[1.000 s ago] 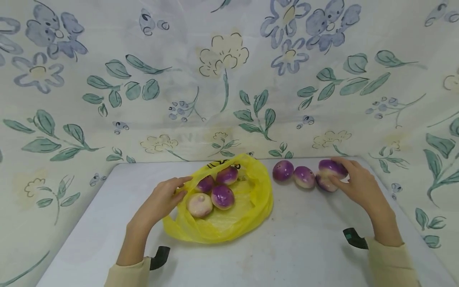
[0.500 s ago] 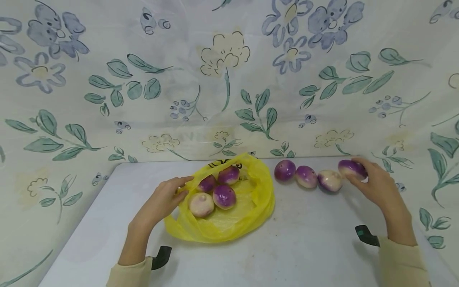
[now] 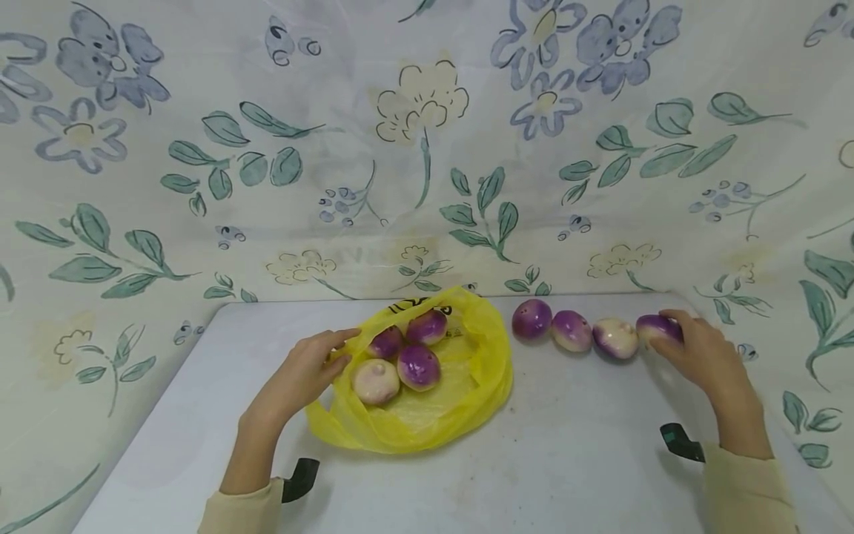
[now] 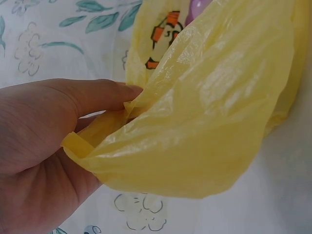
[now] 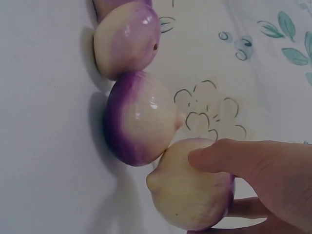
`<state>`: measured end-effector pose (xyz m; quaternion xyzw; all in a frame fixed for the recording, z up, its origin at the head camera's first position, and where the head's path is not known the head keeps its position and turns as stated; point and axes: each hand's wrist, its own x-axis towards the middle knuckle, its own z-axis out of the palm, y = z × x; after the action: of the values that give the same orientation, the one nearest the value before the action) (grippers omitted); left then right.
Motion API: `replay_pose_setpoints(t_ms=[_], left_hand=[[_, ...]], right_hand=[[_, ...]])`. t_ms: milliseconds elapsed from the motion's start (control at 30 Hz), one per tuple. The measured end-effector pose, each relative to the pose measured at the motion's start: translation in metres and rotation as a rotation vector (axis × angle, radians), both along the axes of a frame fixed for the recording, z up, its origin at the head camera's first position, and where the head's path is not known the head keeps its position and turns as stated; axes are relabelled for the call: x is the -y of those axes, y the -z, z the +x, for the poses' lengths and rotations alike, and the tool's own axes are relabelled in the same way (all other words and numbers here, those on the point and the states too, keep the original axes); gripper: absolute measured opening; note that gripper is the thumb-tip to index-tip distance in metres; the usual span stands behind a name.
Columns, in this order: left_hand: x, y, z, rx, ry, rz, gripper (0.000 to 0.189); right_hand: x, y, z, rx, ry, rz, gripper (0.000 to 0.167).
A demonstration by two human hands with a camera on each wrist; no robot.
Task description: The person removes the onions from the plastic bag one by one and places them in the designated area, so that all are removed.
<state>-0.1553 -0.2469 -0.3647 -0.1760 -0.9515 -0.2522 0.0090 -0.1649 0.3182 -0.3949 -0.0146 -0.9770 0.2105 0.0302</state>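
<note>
A yellow plastic bag [image 3: 477, 400] lies with its mouth open, several purple-and-white turnips [image 3: 419, 368] inside it. My left hand [image 3: 296, 378] pinches the bag's left rim; in the left wrist view the thin plastic [image 4: 195, 141] runs between thumb and fingers. At the right end of a row, my right hand [image 3: 710, 360] holds a turnip [image 3: 657, 328] between thumb and fingers. The right wrist view has that turnip [image 5: 187, 195] touching, or nearly touching, the pale-sided turnip [image 5: 144, 117] beside it. Its far side is hidden by my hand.
Left of the held turnip stand a pale-faced turnip [image 3: 615, 339], a purple-and-white one [image 3: 571, 331] and a darker purple one [image 3: 531, 320]. They line the back of the white table [image 3: 520, 475], in front of a flowered cloth [image 3: 347, 163].
My right hand has carried its turnip right, off the top of the pale-faced one, then lowered it to the row's end. My left hand keeps its hold on the bag.
</note>
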Motion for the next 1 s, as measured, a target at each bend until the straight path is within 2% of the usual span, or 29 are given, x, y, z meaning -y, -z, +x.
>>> replay_pose_setpoints(t_ms=[200, 667, 1000], left_hand=[[-0.001, -0.001, 0.000, -0.006, 0.007, -0.003, 0.041], [-0.002, -0.001, 0.001, 0.014, 0.000, -0.005, 0.041], [-0.002, -0.003, 0.003, 0.014, 0.004, -0.001, 0.041]], right_hand=[[-0.004, 0.003, 0.000, -0.002, -0.013, 0.016, 0.065], [-0.010, 0.011, -0.003, 0.084, 0.000, 0.031, 0.066], [-0.010, 0.013, -0.006, 0.090, -0.010, 0.035, 0.064]])
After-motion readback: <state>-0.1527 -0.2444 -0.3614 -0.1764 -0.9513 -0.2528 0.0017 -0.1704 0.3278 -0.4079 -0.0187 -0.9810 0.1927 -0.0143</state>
